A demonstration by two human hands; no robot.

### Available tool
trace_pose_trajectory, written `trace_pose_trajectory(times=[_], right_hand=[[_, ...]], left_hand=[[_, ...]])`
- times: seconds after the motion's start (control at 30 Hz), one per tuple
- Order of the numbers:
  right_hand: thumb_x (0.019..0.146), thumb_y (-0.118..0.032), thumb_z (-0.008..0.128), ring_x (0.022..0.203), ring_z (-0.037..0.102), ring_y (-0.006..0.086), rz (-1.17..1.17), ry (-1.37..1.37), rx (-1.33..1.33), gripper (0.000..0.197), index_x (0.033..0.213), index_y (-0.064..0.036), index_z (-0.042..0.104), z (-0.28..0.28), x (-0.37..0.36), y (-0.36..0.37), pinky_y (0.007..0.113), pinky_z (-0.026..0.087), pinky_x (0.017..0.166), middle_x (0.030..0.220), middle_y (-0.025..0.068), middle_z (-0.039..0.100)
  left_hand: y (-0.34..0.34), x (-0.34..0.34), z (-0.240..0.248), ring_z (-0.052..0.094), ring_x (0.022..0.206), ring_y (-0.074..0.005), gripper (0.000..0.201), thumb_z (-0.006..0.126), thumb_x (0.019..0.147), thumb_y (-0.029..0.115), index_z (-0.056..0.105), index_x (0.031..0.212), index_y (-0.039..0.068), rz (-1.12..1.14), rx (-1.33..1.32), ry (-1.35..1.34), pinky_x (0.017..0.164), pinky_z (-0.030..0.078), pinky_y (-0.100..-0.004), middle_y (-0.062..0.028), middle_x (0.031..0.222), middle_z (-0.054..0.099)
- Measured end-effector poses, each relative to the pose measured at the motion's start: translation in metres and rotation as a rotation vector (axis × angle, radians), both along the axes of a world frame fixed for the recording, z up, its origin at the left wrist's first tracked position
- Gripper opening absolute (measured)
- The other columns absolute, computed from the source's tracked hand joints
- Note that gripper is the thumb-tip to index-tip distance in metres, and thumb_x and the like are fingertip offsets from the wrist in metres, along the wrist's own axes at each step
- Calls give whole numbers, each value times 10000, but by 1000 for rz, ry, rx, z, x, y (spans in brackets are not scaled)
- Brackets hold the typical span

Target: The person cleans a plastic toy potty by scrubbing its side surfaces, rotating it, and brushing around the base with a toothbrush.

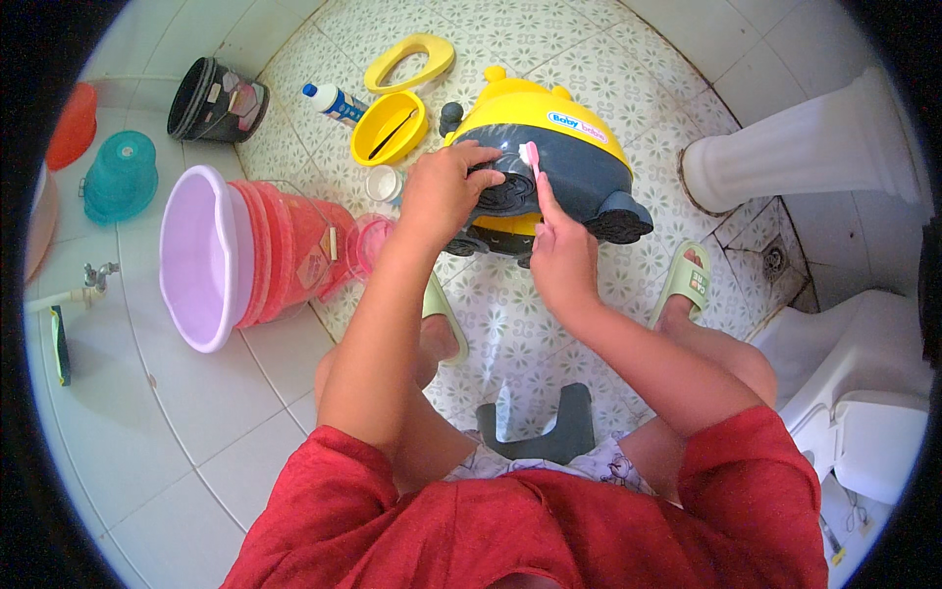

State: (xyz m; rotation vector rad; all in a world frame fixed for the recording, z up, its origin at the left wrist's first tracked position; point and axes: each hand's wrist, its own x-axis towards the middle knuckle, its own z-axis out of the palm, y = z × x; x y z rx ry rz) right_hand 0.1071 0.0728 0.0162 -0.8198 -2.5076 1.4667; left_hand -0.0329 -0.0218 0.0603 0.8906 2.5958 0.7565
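Observation:
A yellow and dark grey child's potty shaped like a car [589,162] lies tipped on the floor in front of me, its black wheels showing. My left hand [446,185] rests on its grey side by one wheel, fingers stretched out and apart. In my right hand [567,257] is a pink toothbrush [533,155], the forefinger laid along its handle. Its white bristles touch the grey body. A yellow bowl [416,137] with a black-handled brush [391,135] in it stands left of the potty, beside a small white cup [384,184].
A white and blue bottle [334,103] and a yellow seat ring [432,47] lie beyond the bowl. Red buckets [280,250] with a lilac basin [201,255] and a black bucket [231,103] are on the left. A white pedestal [746,162] and a toilet [873,432] stand right.

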Motion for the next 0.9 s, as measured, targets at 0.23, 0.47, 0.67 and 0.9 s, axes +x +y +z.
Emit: trace_pose_trajectory(times=[0.23, 0.47, 0.67, 0.9], right_hand=[[794, 37, 555, 767, 619, 406, 94, 109, -39, 661, 1413, -168, 446, 17, -1, -6, 484, 472, 704, 815, 223, 624], [838, -73, 589, 846, 631, 418, -103, 12, -143, 429, 1250, -192, 612, 14, -14, 28, 464, 495, 765, 919, 256, 629], [837, -29, 526, 864, 620, 434, 244, -130, -36, 463, 1258, -206, 607, 31, -18, 55, 494, 484, 778, 906, 274, 627], [737, 32, 551, 795, 638, 399, 273, -78, 335, 625, 1302, -236, 573, 17, -22, 73, 488, 502, 735, 839, 217, 646]], left_hand=[[-4, -5, -1, 651, 956, -329, 275, 720, 780, 208, 713, 1034, 102, -12, 18, 55, 835, 504, -389, -142, 1080, 671], [0, 0, 1, 658, 978, -303, 283, 743, 761, 162, 704, 1028, 73, 46, 1, -74, 860, 498, -359, -143, 1089, 681], [-5, -2, -4, 634, 940, -312, 240, 762, 698, 122, 728, 932, 85, -44, 182, 105, 830, 500, -391, -114, 957, 693], [0, 1, 1, 628, 930, -320, 241, 751, 695, 99, 731, 935, 92, -21, 88, 62, 829, 497, -406, -130, 939, 687]])
